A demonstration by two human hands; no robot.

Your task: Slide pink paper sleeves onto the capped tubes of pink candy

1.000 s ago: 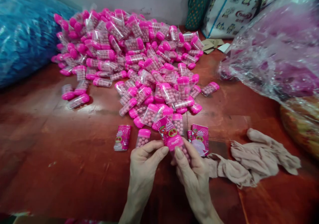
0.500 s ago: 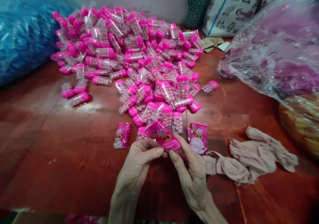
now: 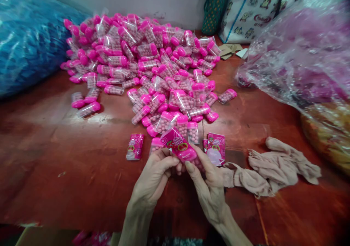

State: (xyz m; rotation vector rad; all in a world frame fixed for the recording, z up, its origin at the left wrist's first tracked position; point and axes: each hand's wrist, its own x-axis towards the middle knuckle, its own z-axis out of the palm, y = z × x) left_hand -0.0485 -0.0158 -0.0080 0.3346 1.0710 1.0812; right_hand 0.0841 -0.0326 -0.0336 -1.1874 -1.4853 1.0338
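Note:
Between my hands is a candy container (image 3: 197, 162) of pink balls, with a printed pink sleeve label (image 3: 179, 144) partly over it. My left hand (image 3: 155, 175) pinches the label and container from the left. On the right, my right hand (image 3: 206, 182) grips the container with thumb and fingers. A stack of flat pink labels (image 3: 135, 147) lies to the left of my hands, and another label stack (image 3: 216, 149) is just beyond my right hand. Right behind the held piece, a large pile of pink-capped candy containers (image 3: 147, 63) spreads across the table.
A blue plastic bag (image 3: 30, 42) bulges at the left. At the right sit a clear bag of pink items (image 3: 298, 53) and a crumpled beige cloth (image 3: 276, 166). A white printed bag (image 3: 248, 16) stands against the wall on the reddish-brown table (image 3: 68, 187).
My camera view has shifted slightly. My fingers keep hold of the container and label, and the label sits at a slightly different tilt.

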